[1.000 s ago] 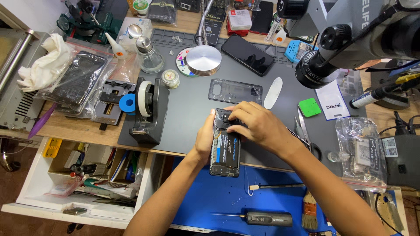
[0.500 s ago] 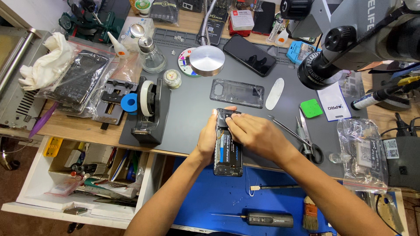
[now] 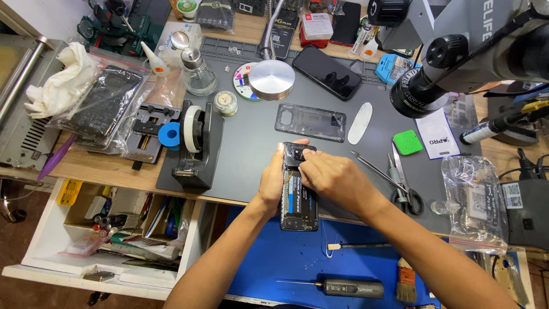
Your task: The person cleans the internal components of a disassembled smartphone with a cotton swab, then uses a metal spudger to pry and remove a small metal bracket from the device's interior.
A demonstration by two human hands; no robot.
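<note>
An opened phone (image 3: 299, 197) with its battery exposed lies lengthwise at the front edge of the dark work mat (image 3: 251, 143). My left hand (image 3: 272, 182) grips its left side, thumb at the top corner. My right hand (image 3: 330, 178) rests over the upper right part, fingertips pressing on the camera area at the top. A clear back cover (image 3: 310, 122) lies on the mat just beyond the phone.
Tweezers (image 3: 374, 169) and scissors (image 3: 403, 189) lie right of my hands. A tape dispenser (image 3: 194, 146) stands left. A microscope (image 3: 457, 51) overhangs the right side. An electric screwdriver (image 3: 349, 287) and brush (image 3: 406, 280) lie on the blue mat (image 3: 274, 257). An open drawer (image 3: 108, 229) is at the lower left.
The view has shifted slightly. My right hand's fingers moved a little toward the top of the phone; my left hand keeps its grip.
</note>
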